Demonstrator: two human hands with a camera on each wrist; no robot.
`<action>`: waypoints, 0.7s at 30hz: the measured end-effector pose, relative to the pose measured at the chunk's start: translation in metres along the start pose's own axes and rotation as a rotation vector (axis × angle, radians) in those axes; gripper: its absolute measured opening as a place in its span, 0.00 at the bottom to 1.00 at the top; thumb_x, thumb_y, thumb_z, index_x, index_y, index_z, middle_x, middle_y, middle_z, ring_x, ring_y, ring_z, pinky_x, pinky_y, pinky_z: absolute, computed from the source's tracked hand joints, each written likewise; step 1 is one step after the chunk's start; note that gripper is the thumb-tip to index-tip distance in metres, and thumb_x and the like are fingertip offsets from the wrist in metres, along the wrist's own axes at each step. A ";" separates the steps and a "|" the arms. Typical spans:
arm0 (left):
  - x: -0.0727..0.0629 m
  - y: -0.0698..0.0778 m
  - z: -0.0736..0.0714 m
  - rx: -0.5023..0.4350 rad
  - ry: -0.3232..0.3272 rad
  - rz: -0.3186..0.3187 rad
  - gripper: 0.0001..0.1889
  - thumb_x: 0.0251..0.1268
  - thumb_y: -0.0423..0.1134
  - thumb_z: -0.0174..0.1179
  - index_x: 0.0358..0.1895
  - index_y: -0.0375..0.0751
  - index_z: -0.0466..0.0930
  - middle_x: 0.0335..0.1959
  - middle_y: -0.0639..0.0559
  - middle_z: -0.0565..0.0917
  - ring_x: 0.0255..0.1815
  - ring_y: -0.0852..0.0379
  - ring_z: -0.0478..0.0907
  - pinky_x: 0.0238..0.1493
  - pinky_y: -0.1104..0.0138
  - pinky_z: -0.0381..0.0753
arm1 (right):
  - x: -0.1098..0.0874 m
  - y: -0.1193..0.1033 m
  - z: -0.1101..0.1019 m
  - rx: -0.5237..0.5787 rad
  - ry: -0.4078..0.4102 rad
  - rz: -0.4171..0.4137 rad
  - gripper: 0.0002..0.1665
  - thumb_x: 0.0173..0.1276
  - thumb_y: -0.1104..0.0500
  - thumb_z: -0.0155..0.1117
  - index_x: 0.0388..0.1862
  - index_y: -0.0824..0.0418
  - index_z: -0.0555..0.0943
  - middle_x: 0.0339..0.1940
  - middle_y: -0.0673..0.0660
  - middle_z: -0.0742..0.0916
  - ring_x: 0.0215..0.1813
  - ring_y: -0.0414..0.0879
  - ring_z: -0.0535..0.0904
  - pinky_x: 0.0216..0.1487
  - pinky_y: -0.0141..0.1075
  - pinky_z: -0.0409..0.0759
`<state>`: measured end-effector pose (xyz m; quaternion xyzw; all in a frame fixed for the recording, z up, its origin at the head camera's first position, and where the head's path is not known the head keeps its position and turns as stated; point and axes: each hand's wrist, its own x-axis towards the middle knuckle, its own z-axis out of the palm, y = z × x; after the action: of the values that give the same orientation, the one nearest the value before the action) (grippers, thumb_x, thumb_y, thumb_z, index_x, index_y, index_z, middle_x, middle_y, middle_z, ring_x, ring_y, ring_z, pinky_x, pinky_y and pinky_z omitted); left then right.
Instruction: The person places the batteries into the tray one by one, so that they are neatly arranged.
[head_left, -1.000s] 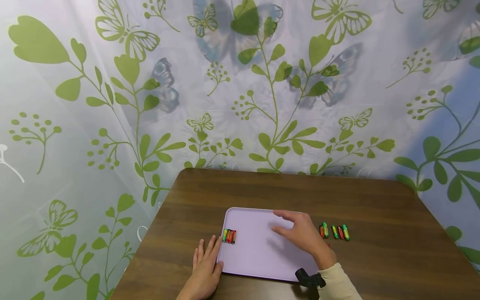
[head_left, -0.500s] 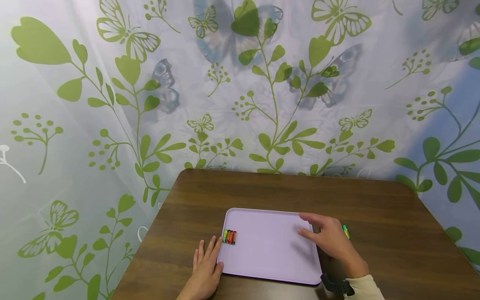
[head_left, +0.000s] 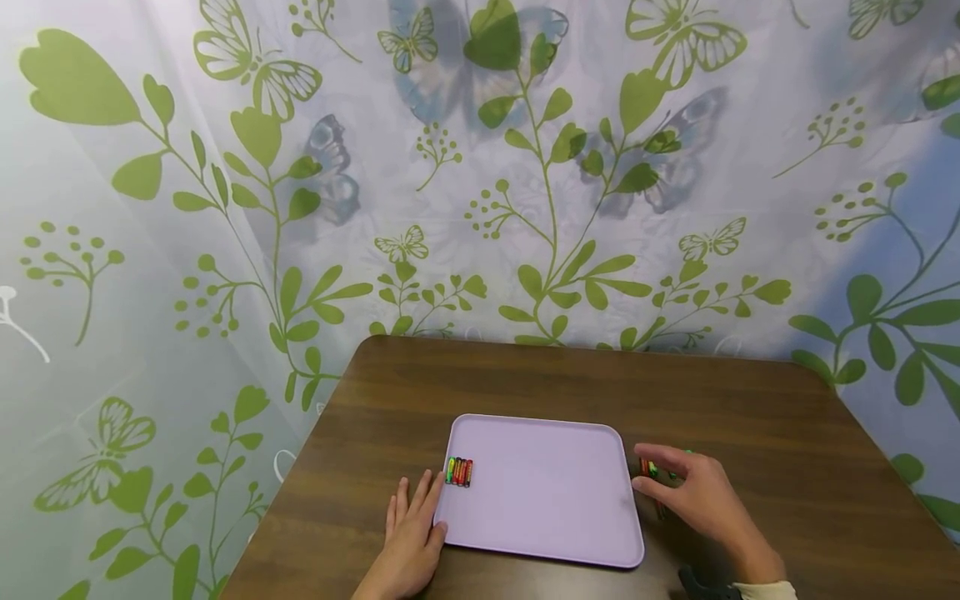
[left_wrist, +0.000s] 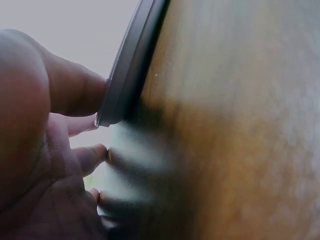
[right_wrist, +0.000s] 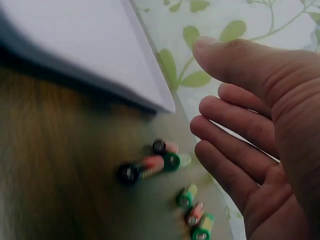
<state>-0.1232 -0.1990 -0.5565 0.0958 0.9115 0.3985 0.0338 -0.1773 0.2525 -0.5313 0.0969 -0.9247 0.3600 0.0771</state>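
Note:
A lilac tray (head_left: 543, 500) lies on the table. Several red and green batteries (head_left: 460, 472) stand in a row side by side at its left edge. My left hand (head_left: 408, 537) rests at the tray's left side, fingers straight, its thumb touching the rim (left_wrist: 125, 70). Just right of the tray, my right hand (head_left: 705, 496) hovers with thumb and fingers apart and nothing between them. Beneath it, loose batteries (head_left: 647, 468) lie on the table, partly hidden by the hand. The right wrist view shows a red and black battery (right_wrist: 145, 169) and several green and red ones (right_wrist: 186, 196).
The brown wooden table (head_left: 570, 375) has rounded corners. Behind it hangs a pale curtain (head_left: 450, 192) printed with green leaves and butterflies. A dark band (head_left: 701, 587) is around my right wrist.
My right hand has moved right, from above the tray to over the loose batteries beside it. The left hand and the row of batteries in the tray have stayed put.

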 end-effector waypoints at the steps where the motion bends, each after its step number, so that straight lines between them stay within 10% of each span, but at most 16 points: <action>1: 0.000 0.000 0.000 0.000 0.000 0.000 0.36 0.79 0.30 0.59 0.87 0.37 0.61 0.88 0.28 0.57 0.88 0.16 0.35 0.81 0.24 0.31 | -0.002 0.003 -0.001 0.003 -0.002 -0.001 0.30 0.62 0.46 0.87 0.62 0.54 0.91 0.55 0.53 0.95 0.56 0.55 0.94 0.54 0.44 0.92; 7: 0.001 0.000 -0.001 -0.007 -0.006 -0.001 0.36 0.79 0.30 0.59 0.87 0.38 0.61 0.88 0.27 0.57 0.88 0.16 0.34 0.81 0.24 0.31 | -0.012 0.013 -0.006 0.010 -0.035 0.023 0.32 0.61 0.48 0.88 0.62 0.55 0.91 0.59 0.57 0.94 0.56 0.49 0.93 0.52 0.29 0.88; 21: 0.001 -0.001 0.000 -0.006 -0.008 0.003 0.36 0.79 0.30 0.58 0.87 0.37 0.60 0.88 0.27 0.56 0.88 0.16 0.33 0.81 0.24 0.30 | -0.028 0.020 -0.009 -0.052 -0.094 0.030 0.30 0.59 0.50 0.89 0.61 0.48 0.91 0.57 0.47 0.95 0.57 0.37 0.90 0.54 0.30 0.88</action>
<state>-0.1243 -0.1995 -0.5573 0.0985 0.9100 0.4010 0.0373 -0.1546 0.2761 -0.5438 0.0979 -0.9376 0.3321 0.0305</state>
